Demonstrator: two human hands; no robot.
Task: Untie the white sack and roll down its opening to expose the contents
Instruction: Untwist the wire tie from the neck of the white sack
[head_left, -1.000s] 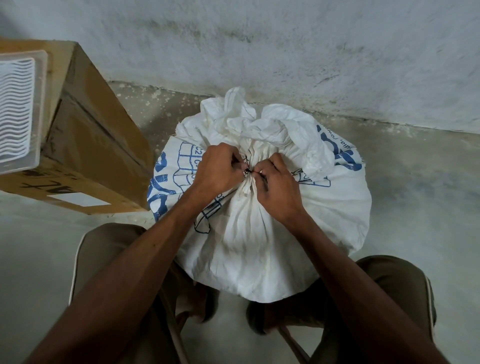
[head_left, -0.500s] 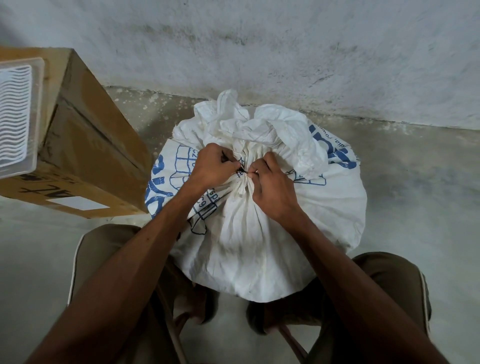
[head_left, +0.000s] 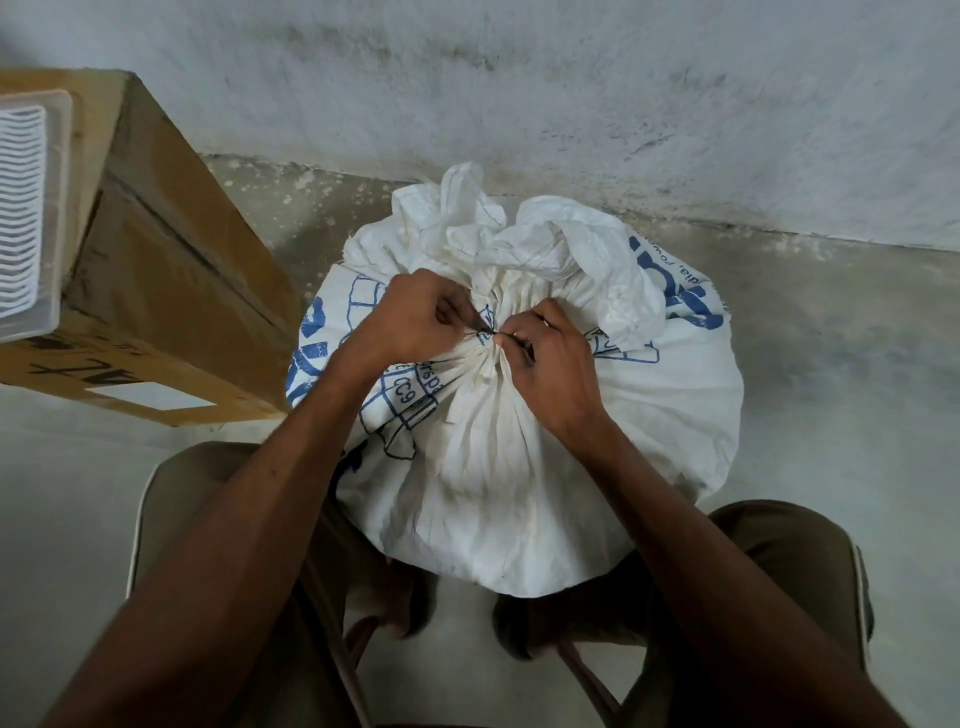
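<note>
Two hands meet at the gathered neck of a white sack that stands on the concrete floor between the person's knees, close to a grey wall. The left hand and the right hand each curl their fingertips into a pinch on the thin dark tie cinching the neck. The sack is full and rounded, so it probably weighs a good deal and should stay put while the knot is worked. Its woven cloth, printed in blue, looks soft, thin and crinkly; it likely folds easily once freed. Above the tie, the loose mouth bunches up in crumpled folds, the natural place to grasp for rolling down. The tie is small and appears tight, best taken with fingertips. A cardboard box stands at the left, a white plastic tray on top.
</note>
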